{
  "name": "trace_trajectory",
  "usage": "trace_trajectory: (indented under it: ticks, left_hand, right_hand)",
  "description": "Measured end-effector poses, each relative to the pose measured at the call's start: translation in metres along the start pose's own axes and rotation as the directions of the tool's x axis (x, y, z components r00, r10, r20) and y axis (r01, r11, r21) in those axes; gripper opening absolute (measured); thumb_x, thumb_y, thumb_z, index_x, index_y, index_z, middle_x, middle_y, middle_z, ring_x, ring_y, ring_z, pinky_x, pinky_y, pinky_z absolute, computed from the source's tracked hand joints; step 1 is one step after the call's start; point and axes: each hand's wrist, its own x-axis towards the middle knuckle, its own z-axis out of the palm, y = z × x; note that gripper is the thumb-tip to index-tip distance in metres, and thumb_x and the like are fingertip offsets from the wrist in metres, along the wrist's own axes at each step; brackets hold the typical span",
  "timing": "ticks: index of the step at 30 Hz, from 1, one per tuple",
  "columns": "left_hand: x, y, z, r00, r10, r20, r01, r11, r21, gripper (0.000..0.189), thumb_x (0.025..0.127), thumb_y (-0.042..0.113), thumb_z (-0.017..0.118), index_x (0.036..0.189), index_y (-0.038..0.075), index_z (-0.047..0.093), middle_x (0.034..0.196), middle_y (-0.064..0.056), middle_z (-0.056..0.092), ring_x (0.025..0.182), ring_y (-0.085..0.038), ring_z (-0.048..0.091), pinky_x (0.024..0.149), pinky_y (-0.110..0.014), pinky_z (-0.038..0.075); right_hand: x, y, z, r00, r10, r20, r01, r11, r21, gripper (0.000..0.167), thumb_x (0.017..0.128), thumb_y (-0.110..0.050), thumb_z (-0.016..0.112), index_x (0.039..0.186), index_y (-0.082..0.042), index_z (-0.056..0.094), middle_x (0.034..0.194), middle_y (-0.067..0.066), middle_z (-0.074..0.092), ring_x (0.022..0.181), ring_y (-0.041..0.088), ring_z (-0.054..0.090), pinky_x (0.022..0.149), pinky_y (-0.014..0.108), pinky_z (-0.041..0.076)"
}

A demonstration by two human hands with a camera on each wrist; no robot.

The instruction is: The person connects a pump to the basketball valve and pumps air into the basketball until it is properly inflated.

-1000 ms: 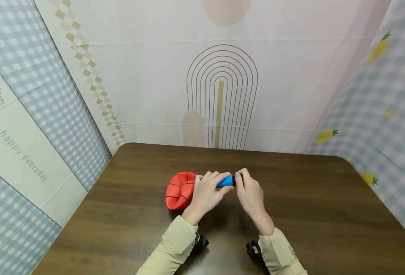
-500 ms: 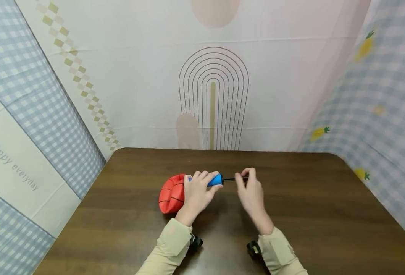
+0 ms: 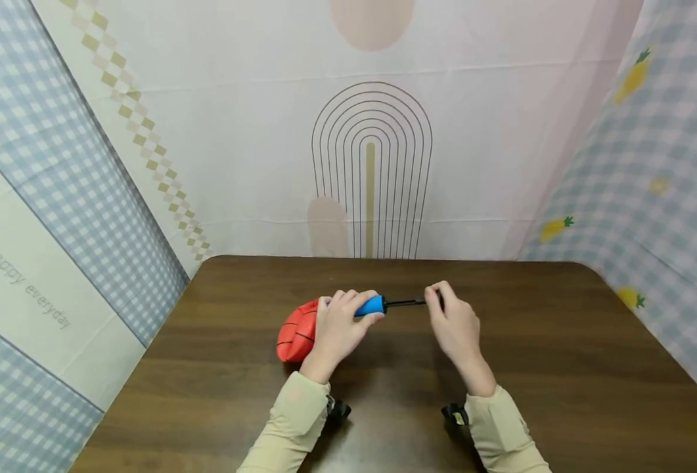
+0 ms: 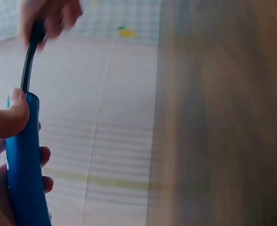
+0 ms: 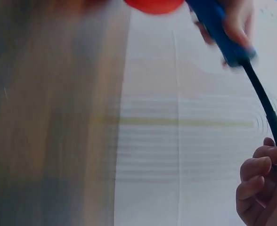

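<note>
My left hand point(image 3: 343, 328) grips the blue barrel of a hand pump point(image 3: 369, 306), its fingers curled round it in the left wrist view. From the barrel's right end a thin black rod point(image 3: 405, 303) stands drawn out. My right hand point(image 3: 457, 328) holds the black handle at the rod's far end, the handle mostly covered by fingers. At the pump's left end is a soft, partly collapsed red ball point(image 3: 296, 334) with black lines; my left hand covers where the two meet. The pump's blue barrel point(image 4: 26, 160) fills the lower left of the left wrist view.
Under both hands lies a dark brown wooden table point(image 3: 218, 407) with rounded far corners. A pale patterned cloth point(image 3: 253, 144) hangs behind it, with blue checked cloth point(image 3: 632, 197) at the sides. Black wrist cameras are strapped under both sleeves.
My right hand has moved right, away from my left hand, drawing the black rod out of the blue barrel. The left hand keeps its grip. The ball has tilted slightly, and the view has shifted.
</note>
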Motion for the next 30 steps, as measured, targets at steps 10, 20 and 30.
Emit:
trace_trajectory:
  ticks: [10, 20, 30]
  left_hand:
    - [-0.009, 0.014, 0.019, 0.992, 0.048, -0.116, -0.036, 0.993, 0.110, 0.038, 0.083, 0.045, 0.071, 0.115, 0.026, 0.070, 0.097, 0.005, 0.071, 0.090, -0.018, 0.061, 0.083, -0.047, 0.041]
    - [-0.001, 0.003, 0.005, 1.000, 0.009, 0.014, -0.009, 1.000, -0.004, 0.039, 0.086, 0.046, 0.067, 0.121, 0.027, 0.066, 0.105, 0.004, 0.071, 0.097, -0.018, 0.060, 0.087, -0.043, 0.039]
    - [-0.003, 0.010, 0.015, 0.997, 0.025, -0.079, -0.023, 0.999, 0.027, 0.036, 0.084, 0.043, 0.071, 0.115, 0.026, 0.069, 0.099, 0.005, 0.072, 0.091, -0.018, 0.062, 0.083, -0.045, 0.039]
  right_hand:
    - [-0.014, -0.007, 0.043, 0.993, 0.105, -0.062, -0.092, 0.979, 0.182, 0.018, 0.102, -0.019, 0.045, 0.098, -0.004, 0.055, 0.058, 0.007, 0.050, 0.048, 0.011, 0.042, 0.047, 0.027, 0.035]
    - [-0.001, -0.003, 0.015, 0.999, 0.031, -0.008, -0.031, 0.999, 0.030, 0.026, 0.102, -0.029, 0.044, 0.101, -0.011, 0.063, 0.056, 0.004, 0.053, 0.050, 0.015, 0.046, 0.049, 0.032, 0.035]
    - [-0.004, -0.006, 0.021, 0.982, 0.128, -0.139, -0.116, 0.989, 0.091, 0.024, 0.100, -0.019, 0.040, 0.096, -0.004, 0.059, 0.057, 0.012, 0.054, 0.050, 0.022, 0.049, 0.046, 0.032, 0.034]
